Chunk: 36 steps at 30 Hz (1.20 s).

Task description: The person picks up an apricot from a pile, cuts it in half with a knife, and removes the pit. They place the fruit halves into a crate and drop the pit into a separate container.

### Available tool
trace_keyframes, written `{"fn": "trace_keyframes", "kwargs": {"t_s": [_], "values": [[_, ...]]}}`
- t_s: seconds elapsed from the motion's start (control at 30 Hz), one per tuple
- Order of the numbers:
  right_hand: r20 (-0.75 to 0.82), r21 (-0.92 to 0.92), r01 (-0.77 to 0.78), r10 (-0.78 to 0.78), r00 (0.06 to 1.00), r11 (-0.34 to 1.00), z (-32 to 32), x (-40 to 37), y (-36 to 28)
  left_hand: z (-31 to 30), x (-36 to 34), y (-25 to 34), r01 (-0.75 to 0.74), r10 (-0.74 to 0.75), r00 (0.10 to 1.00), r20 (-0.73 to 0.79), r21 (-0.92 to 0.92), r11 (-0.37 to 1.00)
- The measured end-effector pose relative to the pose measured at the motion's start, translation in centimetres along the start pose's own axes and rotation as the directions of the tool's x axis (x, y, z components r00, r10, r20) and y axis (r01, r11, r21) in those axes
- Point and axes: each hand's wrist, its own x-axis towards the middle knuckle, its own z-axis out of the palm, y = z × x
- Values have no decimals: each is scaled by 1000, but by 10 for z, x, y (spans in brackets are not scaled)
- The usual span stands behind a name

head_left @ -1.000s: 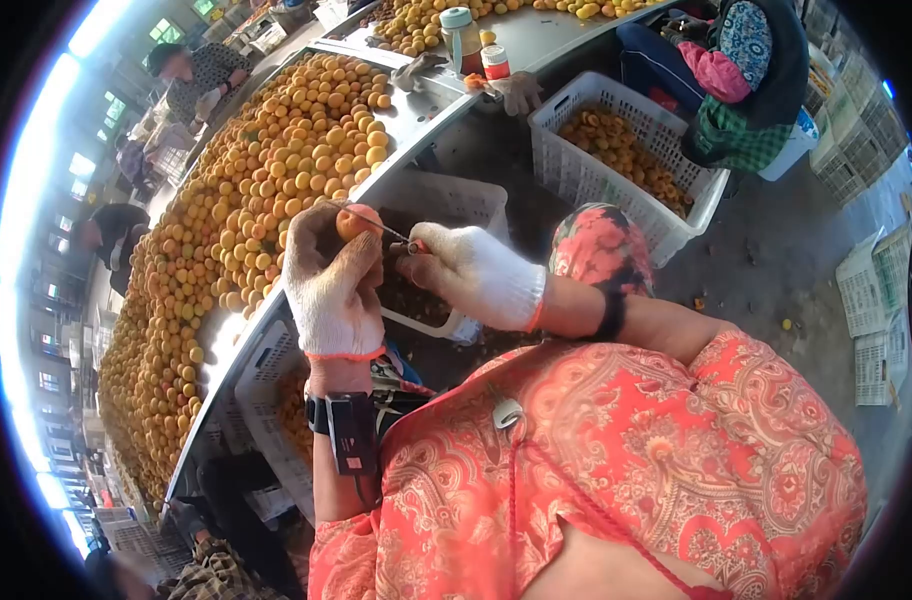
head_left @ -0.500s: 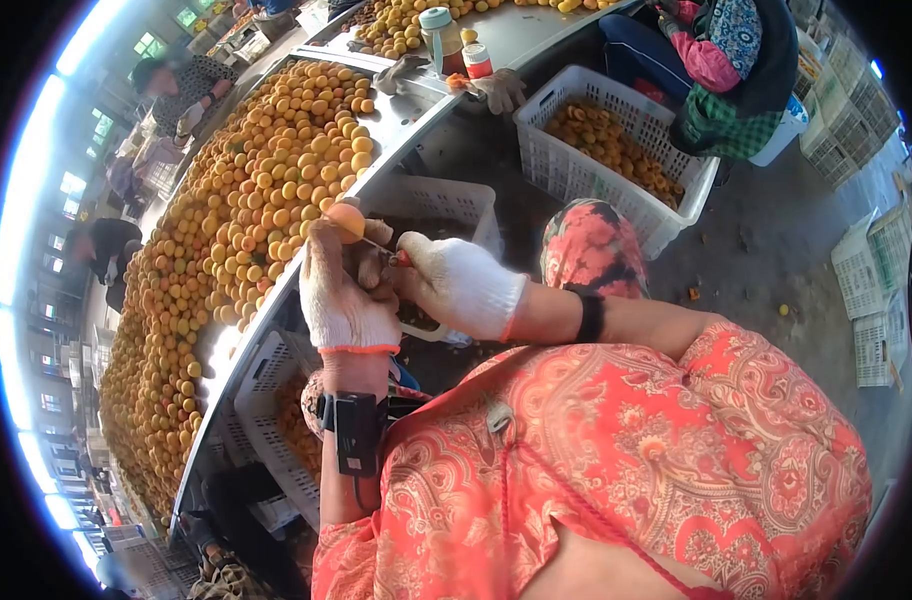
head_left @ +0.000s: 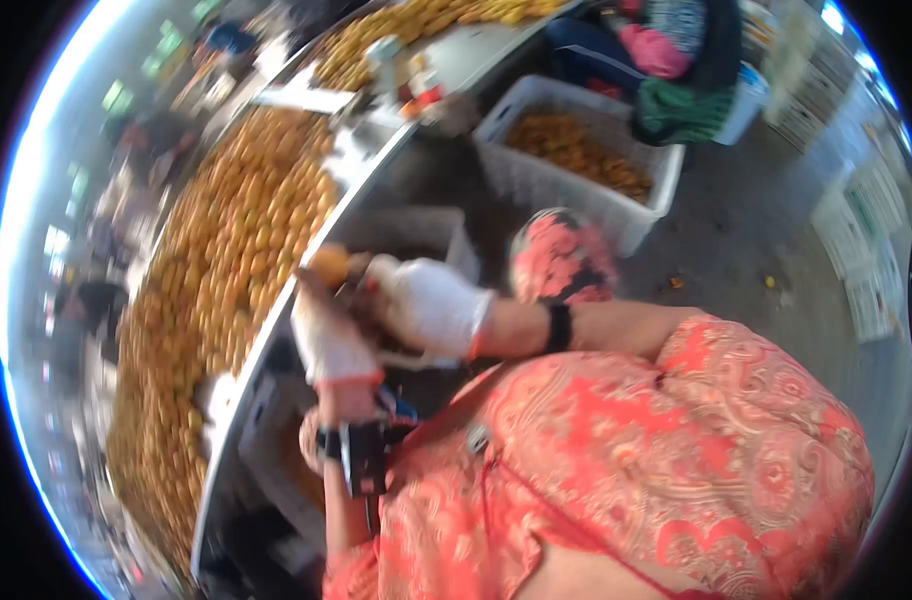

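Plainly, the whole scene was smeared by motion, yet the main relation could be read: the fruit [head_left: 328, 265] sat at the top of the left hand [head_left: 326, 340], pinched in its gloved fingertips, and the right hand [head_left: 426, 305] lay just to the right of it, its fingertips pressed up to the fruit's side; the fruit was round, so it showed no long axis to speak of. The left hand was clenched about the fruit; the right hand looked curled closed (what it gripped, if anything, was lost in the blur). Both hands touched or nearly touched at the fruit, the left nearer since it carried it.

Left of the left hand ran the rim of the table [head_left: 361, 160], bearing a long heap of fruit [head_left: 226, 260]; just beyond the right hand stood a pale crate [head_left: 416, 235], and farther off, up and to the right, a white crate [head_left: 586, 215] holding orange pieces. The person's knee [head_left: 561, 255] rose to the right of the right hand; nothing stood between the two hands.
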Motion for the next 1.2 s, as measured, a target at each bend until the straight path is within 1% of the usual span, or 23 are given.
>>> {"fn": "trace_keyframes", "kwargs": {"t_s": [0.03, 0.07, 0.1, 0.13, 0.17, 0.2, 0.23, 0.3, 0.37, 0.4, 0.5, 0.53, 0.6, 0.63, 0.73, 0.77, 0.83, 0.93, 1.0, 1.03, 1.1, 1.17, 1.2], "values": [[-1, -20, -52, 52, 999, 998, -7, -3, -9, -7, 2, -7, -38, 41, 997, 66, -51, 998], [12, -104, 97, -97, 995, 990, -5, -6, -1, -15, 13, -18, -119, 120, 992, 24, -28, 992], [-25, 43, 62, -61, 998, 997, -12, -6, -10, -9, 8, -17, -247, 245, 967, 62, 19, 969], [-34, 87, 17, -14, 999, 996, -10, -7, -9, 1, -9, -5, -291, 282, 954, 102, 89, 953], [1, 104, -38, 38, 999, 994, -7, -7, -5, -22, 13, -19, -268, 257, 958, 127, 75, 960], [-12, 83, -59, 60, 998, 995, -4, -8, -3, -13, 12, -23, -289, 287, 954, 90, 10, 957], [62, 20, -137, 135, 989, 990, -12, -8, -12, -13, 15, -27, -331, 328, 936, 130, 2, 944], [77, 18, -169, 167, 983, 986, -12, -10, -16, 0, 0, -19, -146, 178, 962, 207, -161, 976], [21, 49, -119, 118, 993, 992, -14, -11, -17, 14, -5, -16, -102, 130, 983, 130, -202, 974], [24, 54, -125, 124, 992, 991, -22, -13, -26, 14, -6, -16, -184, 211, 963, 167, -163, 969], [-37, 100, -109, 114, 993, 989, -28, -21, -34, 17, -12, -14, -156, 183, 951, 248, -124, 980], [-37, 239, -131, 144, 989, 962, -13, -19, -20, 17, -11, -14, -166, 192, 949, 251, -124, 978], [-79, 183, -105, 121, 989, 977, 0, -15, -9, 14, -13, -19, -372, 362, 915, 178, 31, 928], [-116, 122, -86, 101, 988, 989, 3, -16, -12, 14, -17, -18, -355, 347, 921, 178, 14, 935], [-38, 12, -139, 139, 990, 990, -29, -23, -51, 22, -35, -12, -254, 286, 941, 180, -182, 950], [-6, -37, -168, 168, 986, 985, -34, -26, -60, 19, -32, -13, -155, 217, 949, 227, -264, 952], [-7, -54, -133, 133, 991, 990, -26, -25, -52, 31, -42, -9, -99, 134, 987, 91, -317, 943], [14, -91, -84, 86, 996, 992, -17, -19, -41, 17, -36, -15, -54, 109, 985, 132, -366, 929], [29, 56, -82, 80, 996, 995, -19, -16, -41, 11, -29, -19, -58, 106, 989, 99, -402, 914], [53, 50, -85, 82, 995, 995, -19, -11, -42, 2, -18, -21, -56, 99, 992, 82, -418, 907], [-27, 86, -29, 31, 999, 996, -19, -4, -41, -20, 8, -27, -67, 158, 973, 169, -451, 890], [-115, 201, -82, 107, 988, 976, -23, 13, -43, -6, 0, -16, -119, 162, 984, 78, -393, 912], [-178, 135, -51, 75, 981, 990, -19, 21, -33, -4, -2, -16, -80, 137, 978, 156, -323, 943]]}}
